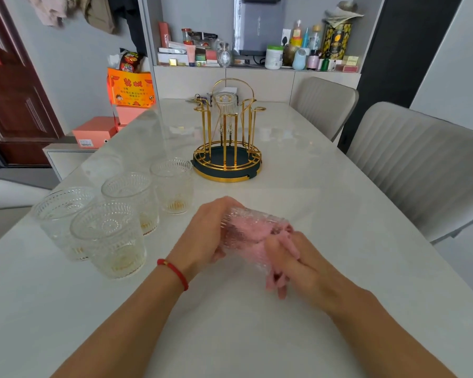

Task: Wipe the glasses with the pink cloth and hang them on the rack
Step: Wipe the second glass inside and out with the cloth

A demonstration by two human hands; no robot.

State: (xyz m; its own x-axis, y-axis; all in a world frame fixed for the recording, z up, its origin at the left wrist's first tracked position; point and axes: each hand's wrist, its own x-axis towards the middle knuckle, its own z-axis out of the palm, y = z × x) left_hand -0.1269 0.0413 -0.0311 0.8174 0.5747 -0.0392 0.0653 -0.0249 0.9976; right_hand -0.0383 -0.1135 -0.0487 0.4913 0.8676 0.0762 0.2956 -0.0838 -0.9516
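Note:
My left hand point(205, 236) grips a clear embossed glass point(246, 227) held on its side above the table. A pink cloth point(260, 236) fills the glass and trails out below. My right hand point(295, 257) holds the cloth at the glass's mouth, fingers curled around it. Several more embossed glasses point(137, 197) stand upright at the left of the table. The gold wire rack point(228, 137) with a dark round base stands in the middle of the table, and one glass point(224, 103) hangs upside down on a far peg.
The white table point(325, 186) runs away from me. Two grey chairs point(410, 165) stand along its right side. Pink boxes point(96, 132) sit on a low unit at the left, and a cluttered shelf point(257, 55) lies beyond the table's far end.

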